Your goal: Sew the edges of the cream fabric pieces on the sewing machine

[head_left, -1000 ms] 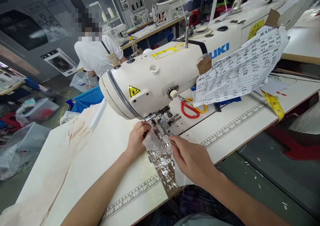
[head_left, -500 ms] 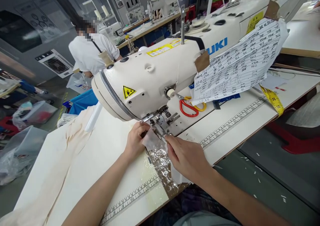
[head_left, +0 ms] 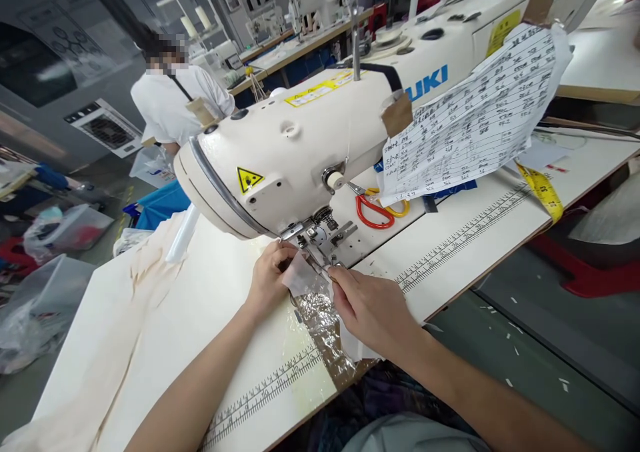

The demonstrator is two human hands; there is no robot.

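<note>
A white sewing machine point(head_left: 270, 145) stands over the table, its needle and presser-foot area point(head_left: 315, 235) low in the middle. Close to the foot, my left hand point(head_left: 273, 272) is closed on the far-left edge of a thin white fabric piece point(head_left: 301, 275). My right hand point(head_left: 367, 305) pinches the same fabric at its near right side, thumb and forefinger together by the metal guide; a loose white end hangs below this palm. Beneath the fabric lies clear plastic film point(head_left: 320, 315) over a brown strip. The needle tip is too small to make out.
Scissors with red and yellow handles point(head_left: 375, 213) lie behind the foot. A handwritten sheet point(head_left: 475, 119) hangs from the machine arm. A yellow tape measure point(head_left: 543, 189) drapes over the table edge. Pale cloth point(head_left: 117, 325) spreads at left. A person in white point(head_left: 175, 102) sits beyond.
The view has shifted slightly, moving the machine a little to the left in the picture. Both hands keep their hold on the fabric, with almost no movement beside the foot.
</note>
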